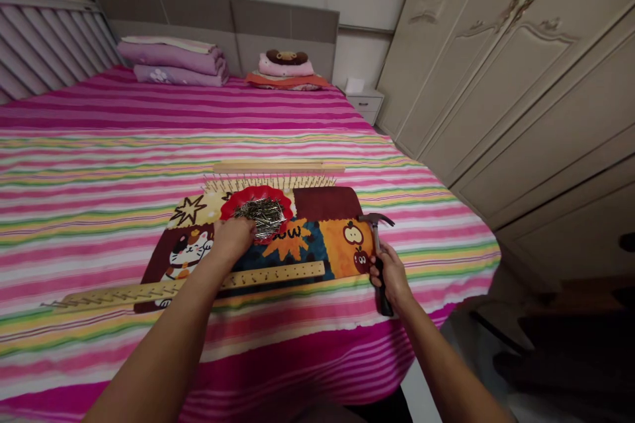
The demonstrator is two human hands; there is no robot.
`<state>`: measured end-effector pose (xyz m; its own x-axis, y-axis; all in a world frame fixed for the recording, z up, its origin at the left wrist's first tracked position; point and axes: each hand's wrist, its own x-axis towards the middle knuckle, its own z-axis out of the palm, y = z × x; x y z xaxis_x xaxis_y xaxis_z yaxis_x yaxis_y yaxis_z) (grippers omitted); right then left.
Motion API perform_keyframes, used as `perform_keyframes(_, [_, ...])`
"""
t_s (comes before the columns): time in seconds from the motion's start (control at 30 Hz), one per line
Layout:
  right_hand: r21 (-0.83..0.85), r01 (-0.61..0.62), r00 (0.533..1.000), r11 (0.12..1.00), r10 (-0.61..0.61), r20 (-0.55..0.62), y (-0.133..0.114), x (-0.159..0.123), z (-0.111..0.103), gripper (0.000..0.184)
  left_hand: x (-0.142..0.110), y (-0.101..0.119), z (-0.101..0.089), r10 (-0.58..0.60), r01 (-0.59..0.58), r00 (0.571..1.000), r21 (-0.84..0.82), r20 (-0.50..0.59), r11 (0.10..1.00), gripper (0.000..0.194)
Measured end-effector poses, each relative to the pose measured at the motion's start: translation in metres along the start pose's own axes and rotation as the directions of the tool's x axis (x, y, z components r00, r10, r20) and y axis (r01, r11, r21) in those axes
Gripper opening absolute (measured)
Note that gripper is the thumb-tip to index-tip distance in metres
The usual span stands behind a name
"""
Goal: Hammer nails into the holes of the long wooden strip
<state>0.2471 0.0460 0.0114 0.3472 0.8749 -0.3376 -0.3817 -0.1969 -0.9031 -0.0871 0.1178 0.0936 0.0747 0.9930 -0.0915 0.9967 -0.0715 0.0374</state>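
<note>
My left hand (234, 236) reaches into the near left side of a red scalloped bowl (288, 205) heaped with nails (266, 215). Its fingertips are among the nails, and whether they pinch one is hidden. In my right hand (391, 272) is a claw hammer (376, 238), gripped by its black handle with the head pointing away from me. Between my arms and the bowl lies a wooden strip (278, 274); nails stand in its left part, and small holes show along its right part. Under the bowl is a patterned mat (330, 201) with cartoon pictures.
Behind the bowl lies another strip bristling with nails (270, 180), and beyond it are plain wooden strips (272, 165). Everything rests on a bed with a striped sheet (426, 264). Folded quilts (173, 63) sit by the headboard (282, 23). A wardrobe (496, 79) stands at the right.
</note>
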Motion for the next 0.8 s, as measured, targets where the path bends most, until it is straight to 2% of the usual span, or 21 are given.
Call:
perform_keyframes(0.13, [0.009, -0.003, 1.0, 1.0, 0.003, 0.007, 0.0, 0.0, 0.0, 0.041, -0.003, -0.014, -0.001, -0.005, 0.0, 0.998, -0.072, -0.067, 0.997, 0.024])
perform_keyframes(0.23, [0.015, -0.002, 1.0, 1.0, 0.002, -0.005, 0.0, -0.001, 0.001, 0.043, -0.003, -0.024, -0.005, -0.055, 0.035, 0.996, -0.242, -0.076, 0.97, 0.018])
perform_keyframes(0.33, [0.014, 0.005, 1.0, 1.0, -0.005, -0.016, 0.0, -0.001, 0.001, 0.044, -0.005, -0.031, -0.01, -0.131, 0.088, 0.989, -0.455, -0.062, 0.886, 0.014])
perform_keyframes(0.4, [0.011, 0.013, 1.0, 1.0, -0.012, -0.017, 0.0, -0.001, 0.002, 0.044, -0.009, -0.032, -0.013, -0.179, 0.105, 0.982, -0.608, -0.062, 0.787, 0.014])
perform_keyframes(0.47, [0.011, 0.017, 1.0, 1.0, -0.016, -0.011, 0.0, -0.001, 0.002, 0.044, -0.015, -0.03, -0.017, -0.204, 0.097, 0.978, -0.764, -0.046, 0.637, 0.016])
perform_keyframes(0.6, [0.013, 0.017, 1.0, 1.0, -0.017, -0.017, 0.001, -0.001, 0.002, 0.044, -0.032, -0.02, -0.025, -0.157, 0.073, 0.987, -0.941, 0.021, 0.331, 0.036])
perform_keyframes(0.7, [0.005, 0.025, 1.0, 1.0, -0.025, -0.017, 0.001, -0.001, 0.002, 0.042, -0.049, -0.009, -0.027, -0.132, 0.079, 0.99, -0.974, 0.051, 0.214, 0.046])
perform_keyframes(0.8, [0.004, 0.026, 1.0, 1.0, -0.026, -0.008, 0.0, -0.001, 0.002, 0.037, -0.064, 0.005, -0.023, -0.155, 0.075, 0.987, -0.985, 0.051, 0.155, 0.043])
